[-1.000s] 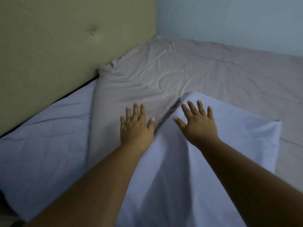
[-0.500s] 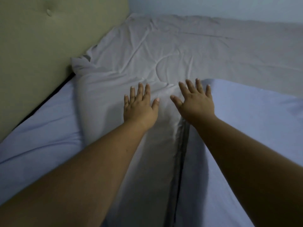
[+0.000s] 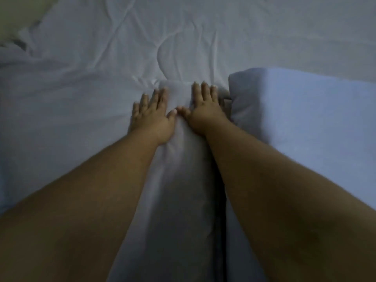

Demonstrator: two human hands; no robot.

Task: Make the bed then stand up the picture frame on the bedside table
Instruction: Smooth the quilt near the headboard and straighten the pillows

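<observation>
My left hand [image 3: 152, 117] and my right hand [image 3: 203, 109] lie flat, palms down, side by side on a raised fold of the grey blanket [image 3: 179, 159] in the middle of the bed. Their thumbs almost touch. The fingers are stretched out and hold nothing. The wrinkled grey blanket [image 3: 183, 37] spreads across the far part of the bed. A pale blue pillow [image 3: 301, 123] lies just right of my right hand, its corner near my fingers. The picture frame and the bedside table are out of view.
A sliver of the olive headboard [image 3: 12, 15] shows at the top left corner. Pale blue sheet [image 3: 12, 180] shows at the far left edge. A dark gap [image 3: 220, 231] runs between the blanket fold and the pillow.
Both hands have slid forward and closer together across the blanket. The view has tilted down and moved nearer, so the headboard and the wall have almost left the frame.
</observation>
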